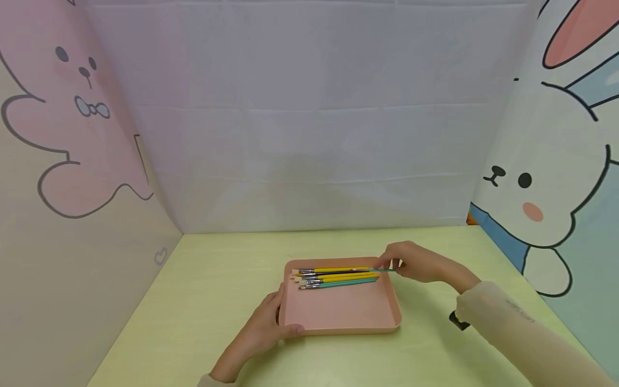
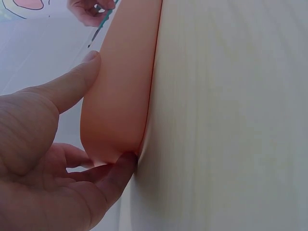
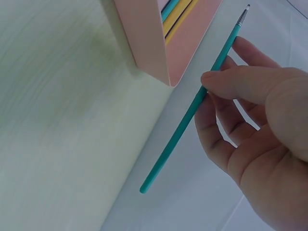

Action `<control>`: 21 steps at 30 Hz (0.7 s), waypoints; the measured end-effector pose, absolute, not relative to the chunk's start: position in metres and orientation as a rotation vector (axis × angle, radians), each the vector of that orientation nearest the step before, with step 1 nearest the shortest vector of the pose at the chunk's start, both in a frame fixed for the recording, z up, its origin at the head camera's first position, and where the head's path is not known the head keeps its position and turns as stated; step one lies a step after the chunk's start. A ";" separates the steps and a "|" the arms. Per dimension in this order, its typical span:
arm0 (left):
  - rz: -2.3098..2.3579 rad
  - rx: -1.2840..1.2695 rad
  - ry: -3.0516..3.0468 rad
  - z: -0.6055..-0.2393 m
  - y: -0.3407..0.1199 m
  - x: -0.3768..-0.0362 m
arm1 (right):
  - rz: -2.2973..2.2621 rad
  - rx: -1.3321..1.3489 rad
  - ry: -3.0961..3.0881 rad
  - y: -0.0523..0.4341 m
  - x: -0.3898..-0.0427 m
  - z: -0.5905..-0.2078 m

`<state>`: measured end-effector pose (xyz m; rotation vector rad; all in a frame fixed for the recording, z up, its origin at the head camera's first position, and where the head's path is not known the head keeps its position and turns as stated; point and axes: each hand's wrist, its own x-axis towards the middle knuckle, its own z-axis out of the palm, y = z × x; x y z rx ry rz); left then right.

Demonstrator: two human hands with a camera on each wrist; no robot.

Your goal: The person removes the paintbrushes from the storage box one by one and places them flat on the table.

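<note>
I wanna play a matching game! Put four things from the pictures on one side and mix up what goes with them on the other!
Things:
1. Left hand
2. Right hand
3. Tray
4. Yellow paintbrushes

Matches:
A. Pink
B. Holding a teal paintbrush
C. Lying in the tray
D. Gripping the tray

Right pairs: 1-D, 2-B, 3-A, 4-C

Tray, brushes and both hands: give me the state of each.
Pink tray: on the table, held at its near-left corner
Brushes in the tray: lying side by side, bristles leftward
Teal brush: held above the tray's far-right part
Left hand: gripping the tray
Right hand: pinching the teal brush
</note>
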<state>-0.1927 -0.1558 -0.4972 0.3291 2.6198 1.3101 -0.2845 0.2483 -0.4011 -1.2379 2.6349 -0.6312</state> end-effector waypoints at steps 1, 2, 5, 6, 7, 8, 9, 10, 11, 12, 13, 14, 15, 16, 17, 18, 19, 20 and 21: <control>1.309 0.330 2.621 -0.497 -0.156 -0.193 | -0.631 -1.232 2.637 0.250 -0.284 -0.400; 1.310 0.331 2.621 -0.498 -0.156 -0.193 | -0.634 -1.224 2.638 0.252 -0.283 -0.399; 1.311 0.333 2.622 -0.498 -0.156 -0.193 | -0.623 -1.203 2.648 0.259 -0.282 -0.397; 1.311 0.333 2.623 -0.498 -0.156 -0.193 | -0.620 -1.198 2.653 0.261 -0.282 -0.396; 1.311 0.333 2.622 -0.498 -0.156 -0.193 | -0.617 -1.193 2.656 0.263 -0.282 -0.396; 1.313 0.332 2.621 -0.498 -0.156 -0.193 | -0.611 -1.190 2.662 0.266 -0.282 -0.396; 1.315 0.332 2.620 -0.498 -0.156 -0.193 | -0.608 -1.188 2.666 0.268 -0.282 -0.396; 1.316 0.332 2.619 -0.498 -0.156 -0.193 | -0.604 -1.187 2.672 0.271 -0.282 -0.396; 1.318 0.330 2.617 -0.497 -0.156 -0.193 | -0.603 -1.184 2.677 0.273 -0.282 -0.396; 1.318 0.328 2.617 -0.497 -0.156 -0.193 | -0.603 -1.168 2.680 0.276 -0.282 -0.397; 1.317 0.326 2.618 -0.497 -0.156 -0.192 | -0.604 -1.164 2.682 0.278 -0.282 -0.397; 1.317 0.324 2.618 -0.497 -0.156 -0.192 | -0.606 -1.156 2.685 0.280 -0.282 -0.397; 1.316 0.323 2.620 -0.497 -0.156 -0.192 | -0.610 -1.147 2.685 0.283 -0.282 -0.397; 1.316 0.323 2.619 -0.497 -0.156 -0.192 | -0.614 -1.137 2.687 0.285 -0.282 -0.397; 1.316 0.323 2.618 -0.497 -0.155 -0.192 | -0.616 -1.126 2.690 0.287 -0.283 -0.397; 1.314 0.325 2.619 -0.497 -0.155 -0.192 | -0.614 -1.117 2.693 0.290 -0.283 -0.398; 1.313 0.325 2.619 -0.497 -0.155 -0.192 | -0.612 -1.110 2.696 0.293 -0.283 -0.398; 1.314 0.326 2.618 -0.497 -0.155 -0.192 | -0.608 -1.105 2.700 0.295 -0.283 -0.398; 1.316 0.326 2.617 -0.496 -0.156 -0.192 | -0.606 -1.101 2.701 0.298 -0.283 -0.399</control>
